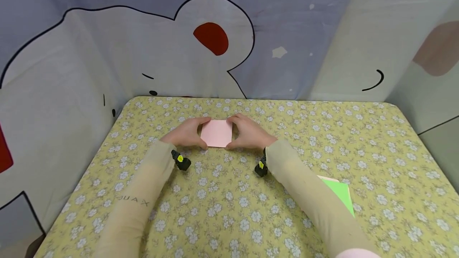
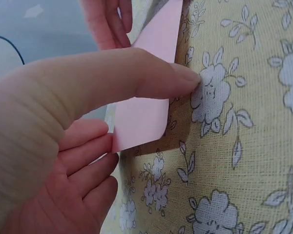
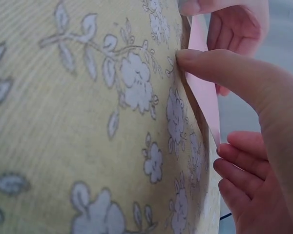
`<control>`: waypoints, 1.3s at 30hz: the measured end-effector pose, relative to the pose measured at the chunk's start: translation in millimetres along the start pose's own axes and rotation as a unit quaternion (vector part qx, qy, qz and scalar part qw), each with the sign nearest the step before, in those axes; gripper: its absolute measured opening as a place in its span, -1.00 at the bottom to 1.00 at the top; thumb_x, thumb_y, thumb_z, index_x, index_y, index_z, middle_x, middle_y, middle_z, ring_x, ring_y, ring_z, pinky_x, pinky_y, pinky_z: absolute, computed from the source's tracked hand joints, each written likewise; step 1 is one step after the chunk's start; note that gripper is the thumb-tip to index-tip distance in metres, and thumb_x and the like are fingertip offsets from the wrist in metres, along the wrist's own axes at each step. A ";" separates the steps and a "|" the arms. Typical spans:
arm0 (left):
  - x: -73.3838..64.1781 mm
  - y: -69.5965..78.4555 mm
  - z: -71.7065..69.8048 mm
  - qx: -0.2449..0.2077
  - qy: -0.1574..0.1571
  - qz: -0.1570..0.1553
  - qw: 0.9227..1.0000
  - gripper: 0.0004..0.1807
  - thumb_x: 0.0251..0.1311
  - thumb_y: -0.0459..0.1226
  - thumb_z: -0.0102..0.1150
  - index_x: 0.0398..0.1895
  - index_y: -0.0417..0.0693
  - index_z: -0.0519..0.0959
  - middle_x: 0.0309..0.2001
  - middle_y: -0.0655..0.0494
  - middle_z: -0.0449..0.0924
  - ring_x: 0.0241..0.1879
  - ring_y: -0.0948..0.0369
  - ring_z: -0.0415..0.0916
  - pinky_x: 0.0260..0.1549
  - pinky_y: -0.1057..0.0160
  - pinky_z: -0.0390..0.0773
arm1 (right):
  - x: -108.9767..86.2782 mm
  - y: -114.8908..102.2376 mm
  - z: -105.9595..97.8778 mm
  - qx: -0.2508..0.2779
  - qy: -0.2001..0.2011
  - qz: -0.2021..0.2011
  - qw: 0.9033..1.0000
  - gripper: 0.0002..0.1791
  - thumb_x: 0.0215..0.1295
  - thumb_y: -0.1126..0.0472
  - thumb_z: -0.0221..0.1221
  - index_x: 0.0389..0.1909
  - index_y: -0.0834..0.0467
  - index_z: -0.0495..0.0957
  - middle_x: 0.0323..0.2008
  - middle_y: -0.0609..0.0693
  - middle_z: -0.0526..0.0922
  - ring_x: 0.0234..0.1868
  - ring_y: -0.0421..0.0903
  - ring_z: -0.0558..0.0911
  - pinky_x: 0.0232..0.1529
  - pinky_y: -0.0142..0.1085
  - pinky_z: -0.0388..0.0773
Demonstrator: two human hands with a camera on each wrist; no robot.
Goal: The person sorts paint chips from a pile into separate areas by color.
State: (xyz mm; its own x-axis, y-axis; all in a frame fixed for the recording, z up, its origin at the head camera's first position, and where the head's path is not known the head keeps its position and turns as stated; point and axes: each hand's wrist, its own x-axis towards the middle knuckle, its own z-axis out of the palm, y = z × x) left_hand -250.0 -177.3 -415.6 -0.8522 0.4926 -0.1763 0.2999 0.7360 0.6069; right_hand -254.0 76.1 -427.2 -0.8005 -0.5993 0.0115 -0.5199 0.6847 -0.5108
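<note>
A small pink sheet of paper (image 1: 216, 133) is held between both hands near the far middle of the table. My left hand (image 1: 185, 132) grips its left side, index finger at the far corner and thumb at the near one. On the opposite side my right hand (image 1: 252, 132) holds it the same way. In the left wrist view, the pink sheet (image 2: 141, 119) slants above the cloth, casting a shadow, with the thumb across its near edge. From the right wrist, the sheet (image 3: 205, 90) shows edge-on, a corner against the fingertips (image 3: 224, 150).
A green sheet (image 1: 340, 194) with paler paper beneath it lies at the right, partly hidden by the right sleeve (image 1: 305, 194). A yellow floral cloth (image 1: 222, 210) covers the table. A printed curtain (image 1: 287, 31) hangs behind the far edge.
</note>
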 end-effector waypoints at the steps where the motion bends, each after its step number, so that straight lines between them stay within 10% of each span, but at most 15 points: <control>1: 0.0 -0.4 0.3 0.000 -0.001 0.000 1.000 0.14 -0.07 -0.31 0.61 0.58 -0.28 0.13 0.45 -0.18 0.29 0.31 -0.04 0.36 0.22 0.01 0.48 | 0.2 0.5 0.9 0.000 -0.001 0.001 1.000 0.04 0.01 -0.15 0.55 0.45 0.24 0.35 0.40 0.12 0.35 0.36 0.06 0.37 0.33 -0.09 0.42; 16: -1.7 3.6 2.6 -0.035 0.004 -0.008 0.999 0.18 -0.10 -0.33 0.57 0.61 -0.22 0.07 0.48 -0.14 0.25 0.26 -0.01 0.38 0.17 0.02 0.49 | -5.3 -3.2 -3.3 0.011 -0.006 0.013 1.000 0.04 0.09 -0.19 0.49 0.47 0.26 0.32 0.44 0.16 0.33 0.43 0.11 0.31 0.40 -0.04 0.33; 39: -2.4 21.2 28.4 -0.033 0.113 0.022 0.993 0.03 0.01 -0.14 0.60 0.54 -0.14 0.26 0.47 -0.12 0.27 0.37 -0.09 0.29 0.37 -0.12 0.28 | -44.4 -3.5 -47.4 -0.009 0.010 0.019 1.000 0.06 0.17 -0.25 0.42 0.55 0.20 0.22 0.50 0.20 0.24 0.51 0.15 0.18 0.48 0.08 0.12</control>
State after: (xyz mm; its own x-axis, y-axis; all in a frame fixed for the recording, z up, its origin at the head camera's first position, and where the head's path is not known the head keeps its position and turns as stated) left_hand -229.4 -149.7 -424.3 -0.9157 0.4011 0.0250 0.3163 0.6808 0.6607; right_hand -230.8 120.0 -385.2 -0.8249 -0.5653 0.0097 -0.4949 0.7136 -0.4959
